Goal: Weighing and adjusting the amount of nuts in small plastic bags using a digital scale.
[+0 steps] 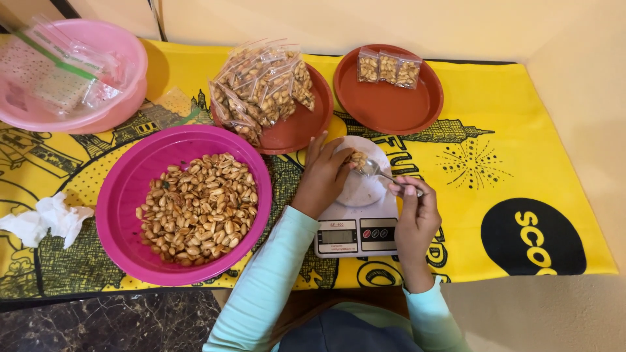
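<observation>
My left hand (324, 175) rests on the round pan of a white kitchen scale (357, 225), its fingers pinching a small clear bag of peanuts (358, 158). My right hand (414, 215) holds a metal spoon (374, 170) by the handle, its bowl tipped at the bag's mouth. A magenta bowl (124, 202) holding loose roasted peanuts (199, 207) stands just left of the scale.
A brown plate (306, 127) carries a heap of filled peanut bags (261, 88). Another brown plate (391, 107) at the back holds three filled bags (389, 68). A pink bowl (127, 78) with empty bags sits far left. Crumpled tissue (45, 218) lies on the yellow cloth (515, 140).
</observation>
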